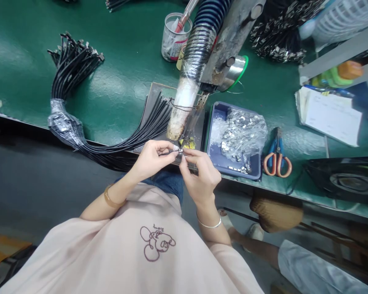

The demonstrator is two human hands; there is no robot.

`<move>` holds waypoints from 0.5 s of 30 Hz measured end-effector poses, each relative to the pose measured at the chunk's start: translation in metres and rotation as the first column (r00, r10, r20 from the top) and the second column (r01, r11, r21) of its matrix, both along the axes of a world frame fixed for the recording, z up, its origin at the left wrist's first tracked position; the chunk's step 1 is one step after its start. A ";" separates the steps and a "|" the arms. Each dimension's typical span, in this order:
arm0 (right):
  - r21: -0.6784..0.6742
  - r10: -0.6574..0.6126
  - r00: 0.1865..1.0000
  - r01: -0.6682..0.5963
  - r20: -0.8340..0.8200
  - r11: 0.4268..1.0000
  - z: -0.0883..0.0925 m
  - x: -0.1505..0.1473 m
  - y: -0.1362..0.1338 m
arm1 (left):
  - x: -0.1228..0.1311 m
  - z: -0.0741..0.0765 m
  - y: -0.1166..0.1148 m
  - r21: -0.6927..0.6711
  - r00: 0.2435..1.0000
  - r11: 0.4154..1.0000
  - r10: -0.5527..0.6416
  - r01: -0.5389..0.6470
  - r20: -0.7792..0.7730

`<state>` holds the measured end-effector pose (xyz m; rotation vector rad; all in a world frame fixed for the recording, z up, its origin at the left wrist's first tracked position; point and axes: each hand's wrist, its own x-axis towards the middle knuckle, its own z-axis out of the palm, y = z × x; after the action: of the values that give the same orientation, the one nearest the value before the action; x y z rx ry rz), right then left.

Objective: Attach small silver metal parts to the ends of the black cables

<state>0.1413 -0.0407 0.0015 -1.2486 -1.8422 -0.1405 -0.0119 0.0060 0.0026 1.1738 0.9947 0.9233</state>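
Observation:
My left hand point(151, 157) pinches the end of a thin black cable point(167, 153) near the bench edge. My right hand point(199, 173) meets it from the right, fingers pinched on a small metal shell point(179, 151) at the cable's tip. Both hands are closed and touch each other just below a wrapped fume hose point(184, 104). A fan of black cables point(150, 126) runs from the hands leftward to a taped bundle point(64, 122). A blue tray point(216, 153) holding a plastic bag of metal shells point(241, 132) stands right of my hands.
Orange-handled scissors point(276, 157) lie right of the tray on the green bench point(122, 90). A clear cup point(174, 36), a solder spool point(237, 69), papers point(331, 114) and a heap of finished cables point(279, 36) sit farther back. Another person's legs point(263, 241) show lower right.

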 end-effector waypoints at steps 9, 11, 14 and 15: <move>-0.015 -0.016 1.000 0.016 -0.008 1.000 0.006 -0.003 0.001 | 0.001 0.005 0.001 0.029 0.999 0.999 0.027 -0.028 0.035; -0.014 -0.015 1.000 0.014 -0.010 1.000 0.006 -0.003 0.001 | 0.001 0.005 0.001 0.029 0.999 0.999 0.016 -0.017 0.030; -0.007 0.003 1.000 -0.003 0.005 1.000 0.005 -0.001 0.000 | 0.000 0.003 0.001 0.034 1.000 0.999 -0.006 0.005 0.024; -0.006 0.009 1.000 -0.009 0.015 1.000 0.004 -0.001 0.000 | 0.000 0.002 0.002 0.039 1.000 0.999 -0.012 0.011 0.020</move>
<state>0.1406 -0.0403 0.0051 -1.2461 -1.8618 -0.1396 -0.0120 0.0076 0.0051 1.1992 0.9566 0.9467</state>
